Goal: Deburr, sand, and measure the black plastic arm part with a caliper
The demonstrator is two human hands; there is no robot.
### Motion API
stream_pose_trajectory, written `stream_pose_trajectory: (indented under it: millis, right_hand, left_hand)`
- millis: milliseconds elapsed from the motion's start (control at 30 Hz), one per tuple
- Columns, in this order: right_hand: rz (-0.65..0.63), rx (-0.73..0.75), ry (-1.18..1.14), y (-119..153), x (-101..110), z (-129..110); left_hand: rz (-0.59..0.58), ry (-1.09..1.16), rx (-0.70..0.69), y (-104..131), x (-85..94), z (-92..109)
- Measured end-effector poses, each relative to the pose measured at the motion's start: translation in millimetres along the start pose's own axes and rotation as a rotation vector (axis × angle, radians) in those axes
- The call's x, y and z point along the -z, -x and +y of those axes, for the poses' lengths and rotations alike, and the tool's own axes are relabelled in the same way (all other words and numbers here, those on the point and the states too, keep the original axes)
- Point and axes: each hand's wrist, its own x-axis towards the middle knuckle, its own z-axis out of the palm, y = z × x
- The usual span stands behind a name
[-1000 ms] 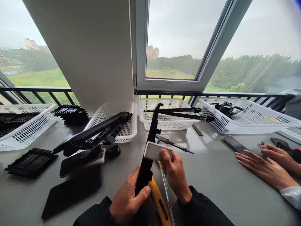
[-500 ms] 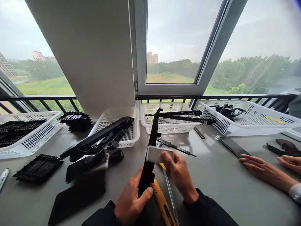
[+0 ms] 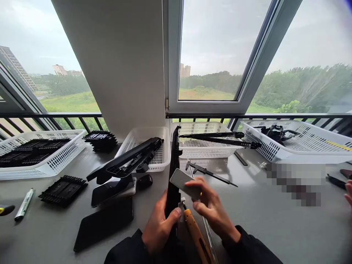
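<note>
My left hand (image 3: 162, 225) is wrapped round the lower part of a long black plastic part (image 3: 173, 165), which stands nearly upright with hooks along its right edge. My right hand (image 3: 211, 209) grips a flat silver-grey rectangular block (image 3: 183, 181), tilted down to the right. The block's left end overlaps the black part; I cannot tell if they touch. Below the block lies a yellow-orange tool handle (image 3: 195, 233) with a pale tip. A thin clear rod or tube (image 3: 208, 231) runs beside it. Dark calipers (image 3: 211, 173) lie beyond my right hand.
White baskets (image 3: 154, 167) line the window side, several holding black parts. A black tablet (image 3: 104, 225), a mouse (image 3: 145, 181), a ribbed black part (image 3: 63, 190) and a marker (image 3: 24, 205) lie left. Another person's hand (image 3: 348, 196) shows at the right edge.
The view has turned slightly left. The silver-grey block has gone from level to tilted in my right hand. The other person's hands have drawn away to the right.
</note>
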Motion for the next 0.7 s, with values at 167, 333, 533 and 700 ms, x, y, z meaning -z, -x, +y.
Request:
stream_pose_trajectory:
  millis: [167,333,533,700]
  right_hand:
    - [0.056,-0.043,-0.026,-3,-1,7]
    - [0.173,-0.082,-0.084,-4,1,10]
    - [0.194,-0.063,-0.018,-8,1,5]
    - [0.227,-0.107,-0.082,-9,2,-3]
  left_hand:
    - [-0.103,-0.059,0.032,2,-2.7,-3]
    - [-0.145,-0.066,0.047,1,-6.4,-1]
    - [-0.109,-0.105,0.06,5,-6.4,-3]
    - [-0.047,-0.083,0.058,9,-8.6,-5]
